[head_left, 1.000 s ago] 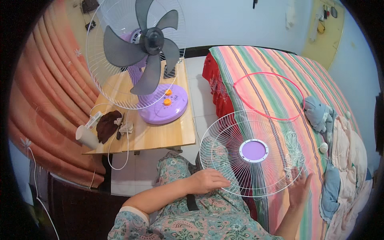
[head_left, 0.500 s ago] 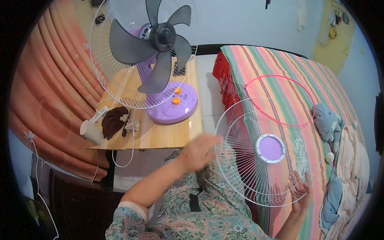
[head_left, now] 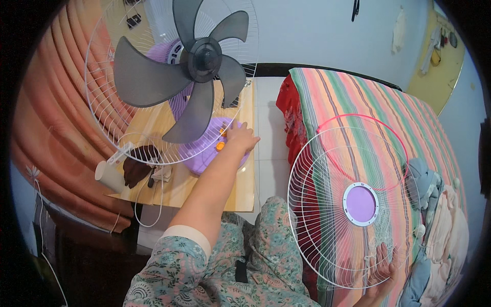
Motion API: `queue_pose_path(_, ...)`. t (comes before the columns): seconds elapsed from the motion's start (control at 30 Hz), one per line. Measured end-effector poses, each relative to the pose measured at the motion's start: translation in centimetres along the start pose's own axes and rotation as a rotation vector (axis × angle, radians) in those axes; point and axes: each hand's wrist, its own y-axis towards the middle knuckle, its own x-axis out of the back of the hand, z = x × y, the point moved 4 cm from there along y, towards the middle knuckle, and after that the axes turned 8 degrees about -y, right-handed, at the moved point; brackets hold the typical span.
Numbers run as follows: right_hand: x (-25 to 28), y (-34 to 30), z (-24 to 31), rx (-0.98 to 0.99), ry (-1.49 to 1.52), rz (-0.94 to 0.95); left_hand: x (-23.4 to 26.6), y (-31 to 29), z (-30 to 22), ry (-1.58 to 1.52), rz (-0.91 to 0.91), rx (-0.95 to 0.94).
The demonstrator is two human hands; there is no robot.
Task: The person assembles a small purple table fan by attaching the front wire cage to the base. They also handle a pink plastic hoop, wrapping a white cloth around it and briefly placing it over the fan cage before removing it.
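Left hand off the guard, out to the fan base.

The left hand, which a second before lay on the loose front grille, had reached across to the purple fan base on the wooden table; fingers lay loose near the orange buttons, gripping nothing. The right hand alone held the grille's lower rim, propped upright against the striped bed. The fan's grey blades stood uncovered in the rear guard. Attention seemed shifted to the fan.

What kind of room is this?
Probably a bedroom in a home: a bed with a striped cover, a pink curtain, and a small wooden table holding a purple fan.
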Motion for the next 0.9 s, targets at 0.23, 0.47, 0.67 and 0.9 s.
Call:
queue_pose_path(0.23,-1.6,2.1,-1.2,-0.005,-0.003,0.094,-0.8,-2.7,-0.3,0.078,0.000,-0.166)
queue_pose_path(0.47,-5.5,1.4,0.0,-0.072,0.063,-0.024,-0.4,-10.7,-0.9,0.046,-0.017,-0.612)
queue_pose_path(0.67,-7.1,-1.2,0.6,-0.119,-0.071,0.086,-0.2,-13.7,1.5,-0.588,-0.120,-0.470)
queue_pose_path(0.9,-6.1,-2.3,2.1,-0.176,-0.174,0.176,5.0,-23.7,1.1,-0.627,-0.653,-0.885)
